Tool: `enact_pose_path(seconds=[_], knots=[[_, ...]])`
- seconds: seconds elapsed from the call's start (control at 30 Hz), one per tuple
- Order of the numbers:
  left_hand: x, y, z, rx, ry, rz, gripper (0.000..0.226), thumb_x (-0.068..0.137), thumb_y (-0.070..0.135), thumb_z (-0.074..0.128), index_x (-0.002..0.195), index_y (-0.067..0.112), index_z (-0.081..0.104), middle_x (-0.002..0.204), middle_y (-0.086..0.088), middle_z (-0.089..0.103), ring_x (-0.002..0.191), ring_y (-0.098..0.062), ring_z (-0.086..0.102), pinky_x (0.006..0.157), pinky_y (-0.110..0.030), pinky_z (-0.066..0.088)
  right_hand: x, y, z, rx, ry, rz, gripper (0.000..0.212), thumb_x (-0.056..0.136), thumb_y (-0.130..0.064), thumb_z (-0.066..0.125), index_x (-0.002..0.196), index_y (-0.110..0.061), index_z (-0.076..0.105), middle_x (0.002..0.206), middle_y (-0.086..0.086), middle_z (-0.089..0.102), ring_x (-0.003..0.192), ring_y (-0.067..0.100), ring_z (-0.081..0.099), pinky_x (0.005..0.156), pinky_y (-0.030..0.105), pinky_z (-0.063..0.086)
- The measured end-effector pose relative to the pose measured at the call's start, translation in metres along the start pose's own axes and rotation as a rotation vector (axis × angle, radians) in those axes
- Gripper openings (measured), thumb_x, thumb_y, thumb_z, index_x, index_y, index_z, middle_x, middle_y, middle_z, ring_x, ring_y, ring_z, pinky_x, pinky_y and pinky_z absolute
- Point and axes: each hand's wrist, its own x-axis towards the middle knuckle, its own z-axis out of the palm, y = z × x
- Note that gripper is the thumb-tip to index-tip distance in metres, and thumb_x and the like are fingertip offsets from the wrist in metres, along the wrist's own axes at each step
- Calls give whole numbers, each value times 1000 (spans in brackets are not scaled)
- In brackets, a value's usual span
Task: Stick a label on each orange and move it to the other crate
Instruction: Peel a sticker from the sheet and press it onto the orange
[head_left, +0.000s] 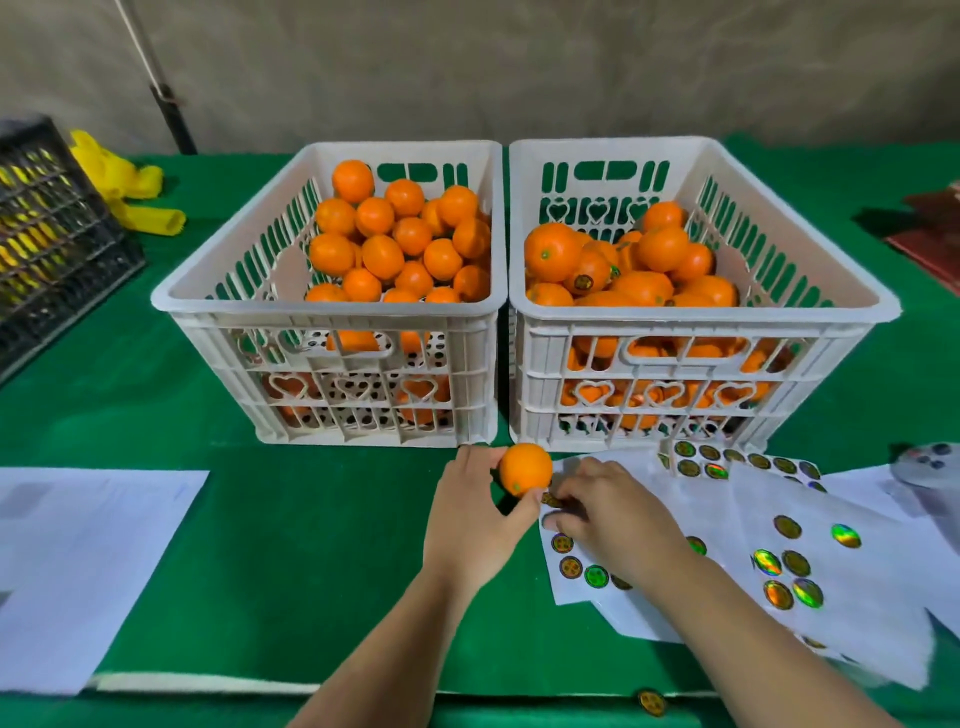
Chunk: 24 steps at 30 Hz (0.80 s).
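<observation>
I am holding an orange (525, 469) in my left hand (475, 519) at lower centre of the frame, my fingers and thumb curling round it, just below the gap between the two white crates. My right hand (613, 514) is reaching in beside it, its fingertips coming together on a small round label (550, 500) at the upper edge of a white label sheet (576, 587); the pinch itself is partly hiding behind my knuckles. More label sheets (841, 592) are lying fanned out toward the lower right, carrying shiny round stickers. The left crate (332, 306) in the centre is sitting piled with plain oranges, and the right crate (696, 312) touching it is holding oranges too, one showing a label. Everything is resting on a green table cover (311, 545). White paper (78, 561) is lying at lower left, a dark crate (52, 234) at upper left.
</observation>
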Motion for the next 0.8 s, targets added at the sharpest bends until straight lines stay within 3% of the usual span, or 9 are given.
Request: enact_pose_path(seconds=[0.2, 0.27, 0.33, 0.4, 0.5, 0.57, 0.67, 0.8], knots=[[0, 0, -2, 11, -17, 18, 47, 79, 65, 64, 119, 43, 54, 111, 24, 51, 101, -2, 49, 90, -33, 46, -2, 5, 2, 136, 28, -2, 15, 93, -37, 72, 99, -23, 75, 100, -3, 58, 97, 18, 52, 81, 36, 47], [1, 1, -1, 32, -25, 6, 49, 78, 65, 63, 120, 42, 53, 112, 22, 51, 101, -6, 51, 91, -35, 47, -2, 7, -1, 320, 33, 36, 5, 92, -27, 75, 89, -24, 76, 93, -6, 61, 87, 12, 56, 75, 24, 43], [2, 2, 0, 51, -26, 7, 47, 77, 66, 62, 118, 45, 50, 111, 22, 50, 99, -5, 51, 89, -35, 45, 0, 9, -6, 442, 28, 108, 15, 92, -21, 75, 79, -29, 74, 86, -11, 63, 77, 6, 58, 66, 13, 38], [2, 2, 0, 62, -24, 6, 47, 77, 67, 62, 116, 46, 47, 110, 23, 50, 97, -5, 50, 87, -33, 43, 3, 10, -10, 504, -3, 172, 20, 92, -20, 75, 75, -30, 73, 79, -10, 68, 72, 6, 59, 61, 12, 39], [2, 1, 0, 69, -25, -4, 48, 76, 67, 62, 116, 46, 49, 109, 24, 50, 98, -5, 51, 87, -33, 43, 4, 9, -18, 629, 23, 210, 19, 92, -10, 73, 79, -24, 74, 72, -13, 70, 68, 2, 60, 66, 14, 44], [2, 0, 0, 67, -29, -19, 49, 75, 68, 62, 117, 45, 49, 106, 26, 51, 98, -4, 51, 86, -32, 44, 4, 6, -24, 700, 130, 182, 14, 93, -10, 72, 86, -21, 75, 76, -7, 71, 73, 10, 62, 70, 25, 48], [3, 0, 1, 85, -60, -59, 53, 73, 71, 60, 119, 49, 46, 103, 28, 49, 100, -7, 50, 81, -29, 39, 8, -3, -30, 708, 295, 102, 8, 94, -14, 73, 91, -21, 76, 77, -7, 69, 71, 5, 58, 67, 19, 45], [3, -2, 2, 106, -108, -79, 57, 73, 74, 57, 123, 51, 40, 115, 18, 58, 106, -12, 51, 84, -27, 35, 14, -9, -27, 678, 362, 52, 5, 94, -17, 72, 95, -20, 76, 80, -4, 71, 75, 10, 61, 68, 22, 48]])
